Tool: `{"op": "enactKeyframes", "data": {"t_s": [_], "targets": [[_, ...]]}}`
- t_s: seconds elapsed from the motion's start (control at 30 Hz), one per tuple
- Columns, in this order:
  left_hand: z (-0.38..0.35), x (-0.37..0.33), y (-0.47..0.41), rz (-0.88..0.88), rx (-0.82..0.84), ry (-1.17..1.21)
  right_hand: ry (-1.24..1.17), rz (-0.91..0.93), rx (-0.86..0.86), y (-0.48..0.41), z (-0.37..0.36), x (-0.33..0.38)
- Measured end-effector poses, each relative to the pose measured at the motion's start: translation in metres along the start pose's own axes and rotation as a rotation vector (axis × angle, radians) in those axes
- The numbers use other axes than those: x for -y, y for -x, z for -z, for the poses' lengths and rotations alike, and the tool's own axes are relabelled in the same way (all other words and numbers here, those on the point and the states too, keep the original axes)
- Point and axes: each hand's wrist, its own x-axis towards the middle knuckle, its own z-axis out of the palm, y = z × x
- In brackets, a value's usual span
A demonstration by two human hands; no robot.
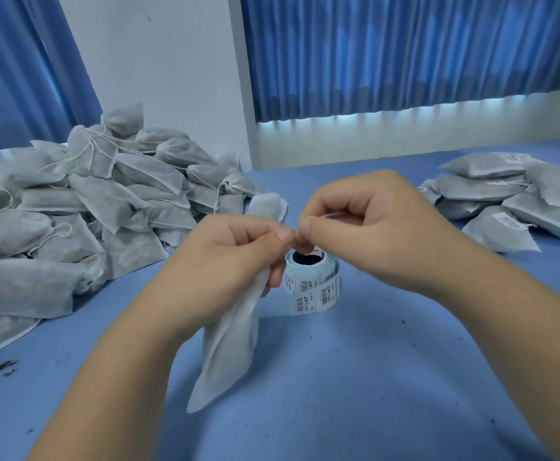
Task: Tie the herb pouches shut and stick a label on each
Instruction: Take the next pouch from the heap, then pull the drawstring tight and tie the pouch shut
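Note:
A white fabric herb pouch (228, 347) hangs upright above the blue table, its body drooping below my left hand (235, 251), which grips it round the neck. The pouch's top flap sticks up behind that hand. My right hand (355, 224) is curled and pinches the pouch's thin white drawstring right beside the left thumb. A roll of barcode labels (311, 287) stands on the table just behind and below both hands.
A big heap of unlabelled pouches (82, 207) fills the left side of the blue table (338, 394). A smaller stack of labelled pouches (511, 194) lies at the right. Herb crumbs are scattered on the cloth. Blue curtains and a white wall stand behind.

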Motion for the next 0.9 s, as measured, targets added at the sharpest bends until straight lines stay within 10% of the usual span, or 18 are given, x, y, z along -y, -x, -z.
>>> {"op": "enactKeyframes", "data": {"t_s": [0.5, 0.9], "targets": [[-0.005, 0.01, -0.01, 0.371, 0.196, 0.802, 0.25, -0.139, -0.114, -0.011, -0.005, -0.023], [-0.003, 0.011, -0.009, 0.303, 0.2, 0.712, -0.23, -0.187, 0.02, -0.008, -0.015, -0.012]]}}
